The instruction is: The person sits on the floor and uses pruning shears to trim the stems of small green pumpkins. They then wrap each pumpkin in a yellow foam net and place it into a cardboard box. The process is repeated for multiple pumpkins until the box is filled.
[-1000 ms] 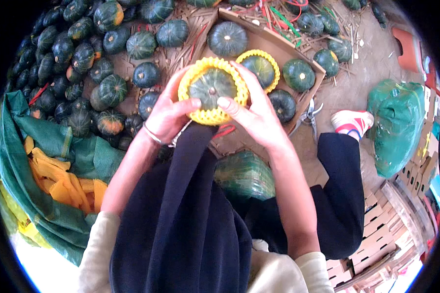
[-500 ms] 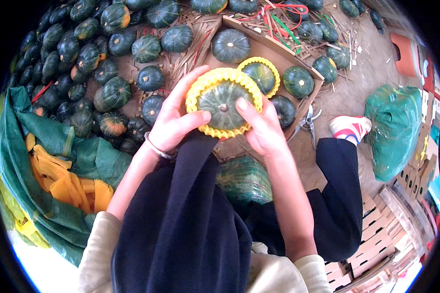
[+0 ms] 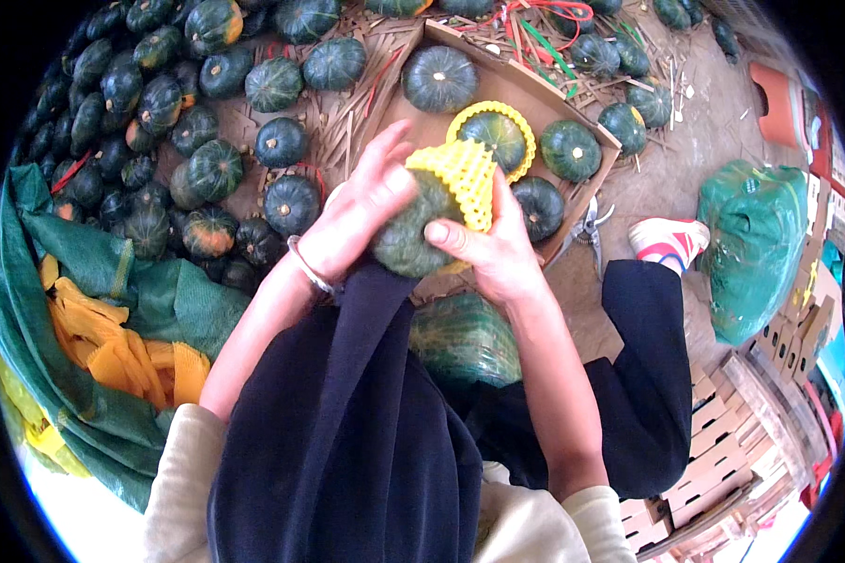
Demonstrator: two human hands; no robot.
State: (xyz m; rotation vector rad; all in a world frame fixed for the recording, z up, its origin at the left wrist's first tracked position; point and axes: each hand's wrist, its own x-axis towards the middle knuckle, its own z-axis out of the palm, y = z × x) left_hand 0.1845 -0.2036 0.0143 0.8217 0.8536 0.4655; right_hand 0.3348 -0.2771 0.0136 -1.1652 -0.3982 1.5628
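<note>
A dark green squash [image 3: 406, 230] is held up in front of me between both hands. A yellow foam net sleeve [image 3: 462, 172] covers its far right side, while the near left side is bare. My left hand [image 3: 371, 208] presses against the squash's left side, its fingers beside the sleeve's edge. On the right, my right hand [image 3: 495, 246] grips the squash through the sleeve, thumb on the bare skin. Just beyond, a cardboard box [image 3: 532, 79] holds several squashes, one of them, a netted squash [image 3: 494, 141], in a yellow foam sleeve.
A large heap of squashes [image 3: 122, 84] spreads at the far left. Orange foam nets [image 3: 127, 342] lie in a green sack [image 3: 84, 413] at left. Pruning shears [image 3: 589, 232] lie right of the box. A green wrapped bundle [image 3: 753, 249] and stacked cartons [image 3: 723, 469] stand right.
The squash has been tipped and turned in my hands. Its stem end, ringed by the sleeve before, now faces away, and its bare side shows. My left hand has shifted onto that side.
</note>
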